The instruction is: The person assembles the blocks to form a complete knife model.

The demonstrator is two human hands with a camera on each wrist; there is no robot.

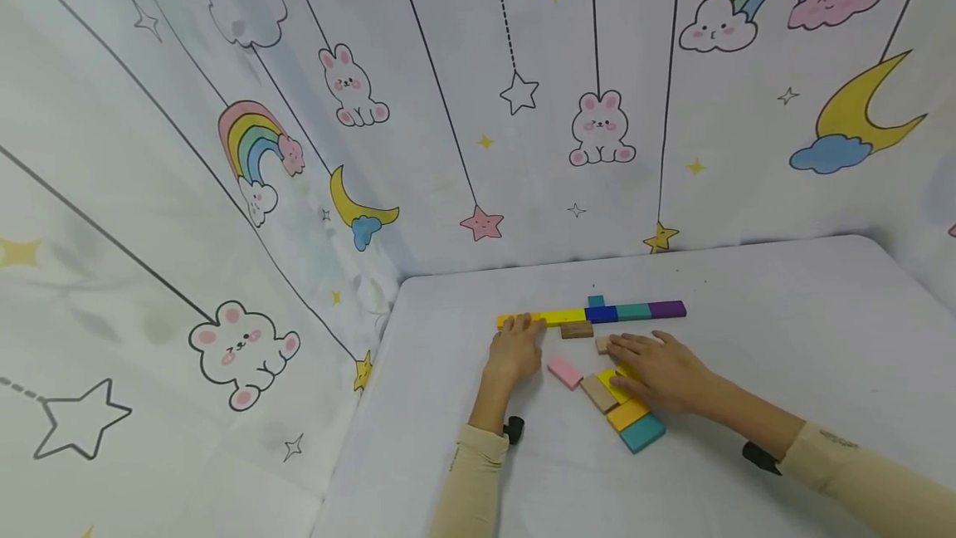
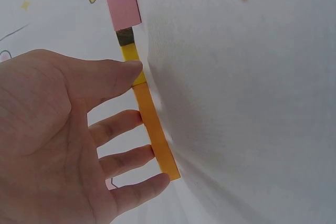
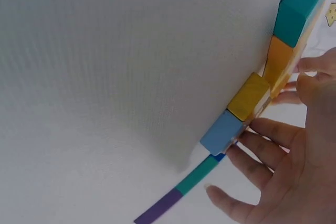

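A row of flat blocks lies near the table's back: orange (image 1: 515,320), yellow (image 1: 563,316), blue (image 1: 601,314), teal (image 1: 633,311) and purple (image 1: 667,309). My left hand (image 1: 514,351) lies flat, its straight fingers touching the orange block (image 2: 155,135) at the row's left end. My right hand (image 1: 657,372) rests flat on a loose cluster, fingertips at a small tan block (image 1: 602,344). In the right wrist view the right hand (image 3: 283,171) covers a teal (image 3: 302,6), an orange (image 3: 278,61), a yellow (image 3: 249,95) and a light blue block (image 3: 223,132).
A brown block (image 1: 576,330) and a pink block (image 1: 564,372) lie between the hands. A tan block (image 1: 598,393), an orange one (image 1: 627,413) and a teal one (image 1: 642,432) sit near my right wrist. Cartoon-printed walls enclose the white table (image 1: 784,314) at back and left.
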